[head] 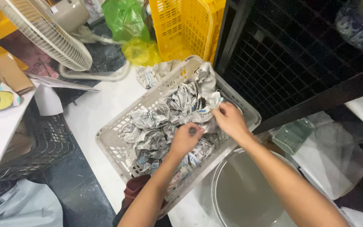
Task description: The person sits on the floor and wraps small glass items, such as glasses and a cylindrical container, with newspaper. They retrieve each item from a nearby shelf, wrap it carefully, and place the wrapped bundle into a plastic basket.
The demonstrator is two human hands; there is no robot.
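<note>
Both hands are working in one grey basket (pixel 118 145) full of crumpled newspaper (pixel 156 126). The basket's long axis is running from lower left to upper right, its far end pointing toward the yellow crate (pixel 181 25). The left hand (pixel 185 138) is curling closed on a wad of paper; the right hand (pixel 230 121) is pinching a sheet's edge. One steel pot (pixel 240 193) is sitting just beside the basket, one fan (pixel 47 33) well beyond it. The wads are too tangled to count.

Bright, even light falls from above me; my arms cast only soft shadows. The white counter (pixel 101 113) glares slightly. Edges bend outward, wide-angle, and the dark corners lose detail.
</note>
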